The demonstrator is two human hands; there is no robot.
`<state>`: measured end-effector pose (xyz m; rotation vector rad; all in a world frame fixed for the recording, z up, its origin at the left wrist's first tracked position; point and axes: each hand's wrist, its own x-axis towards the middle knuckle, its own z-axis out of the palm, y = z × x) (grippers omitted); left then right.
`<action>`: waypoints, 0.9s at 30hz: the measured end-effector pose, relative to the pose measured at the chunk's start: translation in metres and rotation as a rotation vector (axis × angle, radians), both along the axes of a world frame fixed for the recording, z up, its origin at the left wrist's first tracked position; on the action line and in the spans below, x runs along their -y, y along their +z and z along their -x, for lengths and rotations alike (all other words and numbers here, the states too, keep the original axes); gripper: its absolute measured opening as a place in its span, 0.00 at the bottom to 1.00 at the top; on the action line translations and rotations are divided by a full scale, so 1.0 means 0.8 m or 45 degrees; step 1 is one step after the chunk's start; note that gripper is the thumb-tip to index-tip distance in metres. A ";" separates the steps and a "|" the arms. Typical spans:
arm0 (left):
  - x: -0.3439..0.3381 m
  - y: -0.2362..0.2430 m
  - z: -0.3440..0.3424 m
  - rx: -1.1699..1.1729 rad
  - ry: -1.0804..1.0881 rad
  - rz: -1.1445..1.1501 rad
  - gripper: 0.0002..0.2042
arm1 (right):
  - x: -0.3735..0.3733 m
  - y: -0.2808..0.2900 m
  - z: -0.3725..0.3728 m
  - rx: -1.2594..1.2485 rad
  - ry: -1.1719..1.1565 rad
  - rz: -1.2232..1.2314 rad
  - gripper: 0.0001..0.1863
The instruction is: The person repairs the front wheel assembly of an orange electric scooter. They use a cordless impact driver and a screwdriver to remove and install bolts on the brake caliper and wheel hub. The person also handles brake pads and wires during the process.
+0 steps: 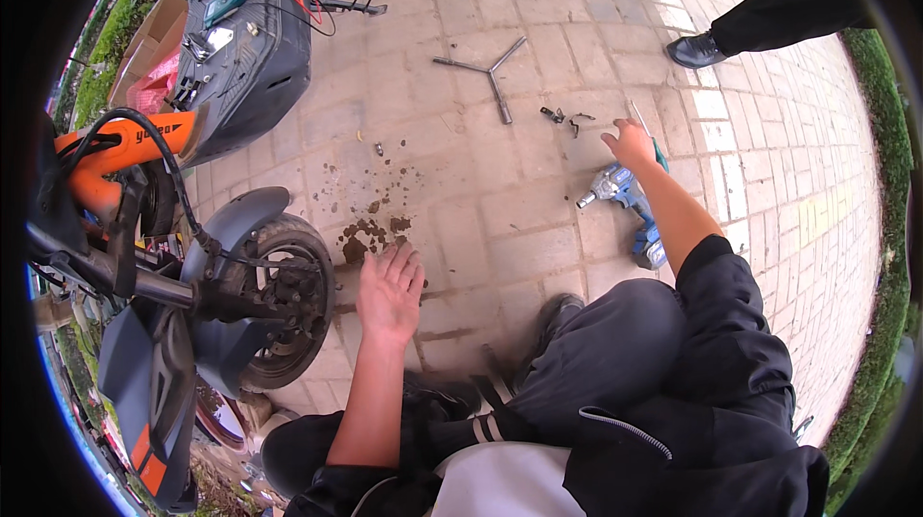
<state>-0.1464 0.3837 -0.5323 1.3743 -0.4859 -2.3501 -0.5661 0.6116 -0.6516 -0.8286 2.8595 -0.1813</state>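
My left hand [389,288] is open over the paving beside the front wheel [298,301] of an orange and grey two-wheeler. Its fingers are stretched out, near crumbs of dark dirt [361,238], and it holds nothing. Further out on the right, my right hand [632,145] reaches down with thumb and fingers apart. Along its outer side lies a screwdriver with a green handle [660,156], partly covered by the hand; whether they touch is unclear. A blue cordless impact wrench [625,192] rests under my right forearm. Small dark parts [574,120] lie just beyond that hand.
A three-armed socket wrench [492,70] lies on the paving ahead. At the far left, a grey body section [255,65] carries a green meter [226,6] with red and black leads, near a cardboard box [154,41]. Another person's black shoe [696,50] stands at the upper right.
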 end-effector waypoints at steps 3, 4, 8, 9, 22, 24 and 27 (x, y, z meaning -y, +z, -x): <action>-0.003 -0.030 0.010 0.048 -0.020 0.010 0.29 | 0.055 -0.003 0.016 0.292 0.121 -0.104 0.23; -0.008 -0.042 0.015 0.083 -0.007 -0.013 0.29 | 0.071 -0.001 0.019 0.314 0.185 -0.139 0.23; -0.038 -0.080 0.047 0.112 0.043 -0.108 0.28 | 0.126 -0.011 0.037 0.368 0.401 -0.236 0.21; -0.043 -0.083 0.041 0.105 0.072 -0.109 0.28 | 0.149 -0.011 0.026 0.387 0.469 -0.244 0.21; -0.029 -0.150 0.032 0.846 -0.466 1.528 0.28 | 0.240 0.081 -0.226 1.553 0.815 0.229 0.10; -0.004 -0.114 0.037 0.602 -0.798 1.195 0.25 | 0.229 0.083 -0.243 1.510 0.963 0.360 0.09; 0.010 -0.076 0.048 0.416 -0.903 1.006 0.21 | 0.214 0.096 -0.243 1.314 1.086 0.417 0.07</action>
